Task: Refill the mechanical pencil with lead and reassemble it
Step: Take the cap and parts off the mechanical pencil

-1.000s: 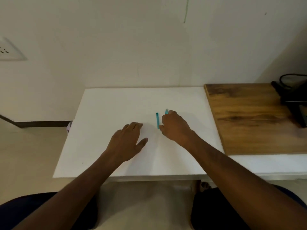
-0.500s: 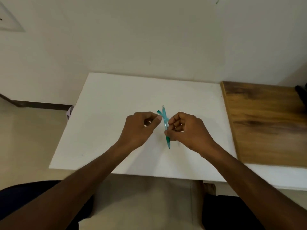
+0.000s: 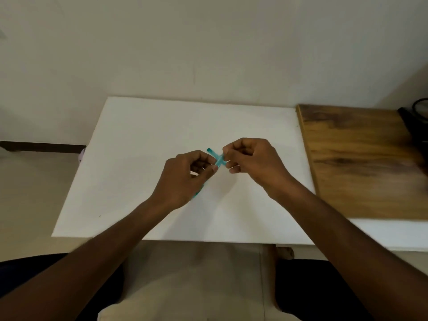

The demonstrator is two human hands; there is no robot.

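plain home room, white table (image 3: 143, 135) against bare cream wall (image 3: 208, 42), wooden board (image 3: 361, 163), tiled floor (image 3: 34, 181), dark skirting (image 3: 41, 145)

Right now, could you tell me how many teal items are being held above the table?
2. The mechanical pencil runs through the left hand; the lead tube crosses it, pinched by the right hand. Fingers may hide smaller parts.
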